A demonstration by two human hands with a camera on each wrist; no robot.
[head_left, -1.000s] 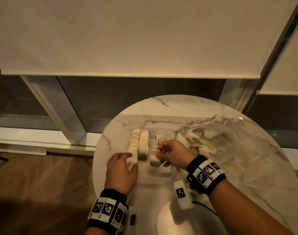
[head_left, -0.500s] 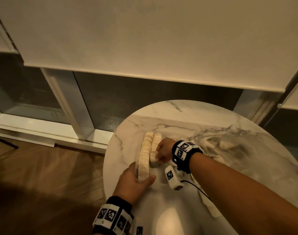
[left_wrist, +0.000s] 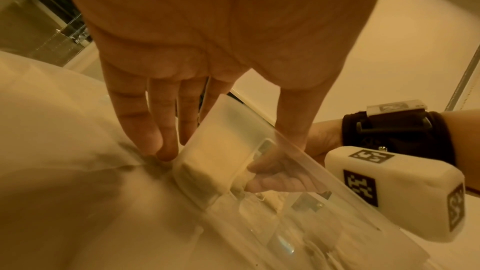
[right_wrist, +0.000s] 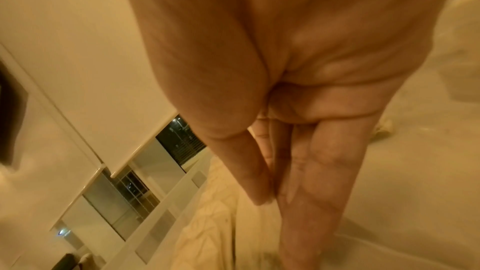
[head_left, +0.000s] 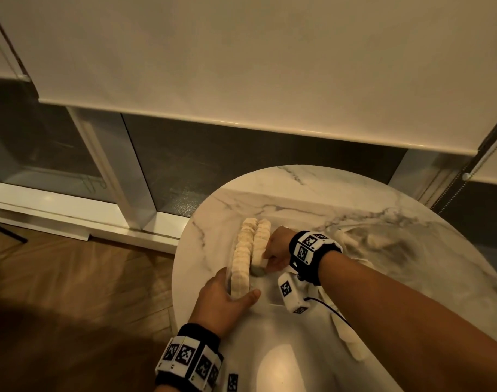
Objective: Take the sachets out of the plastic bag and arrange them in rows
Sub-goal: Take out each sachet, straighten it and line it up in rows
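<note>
Light, soft sachets (head_left: 243, 261) shift easily: left hand (head_left: 224, 302) fingers straight, bracing the row's near end, right hand (head_left: 278, 250) fingers pinching one sachet (head_left: 260, 260) beside that row.

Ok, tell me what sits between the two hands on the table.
In the head view, two rows of sachets lie side by side between the left hand and the right hand, both touching them.

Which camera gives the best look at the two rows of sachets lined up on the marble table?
The head view: both rows of sachets show whole, side by side on the marble table. The left wrist view shows only the near end of one row, close and blurred. The right wrist view shows just a pale blurred strip beside the fingers.
</note>
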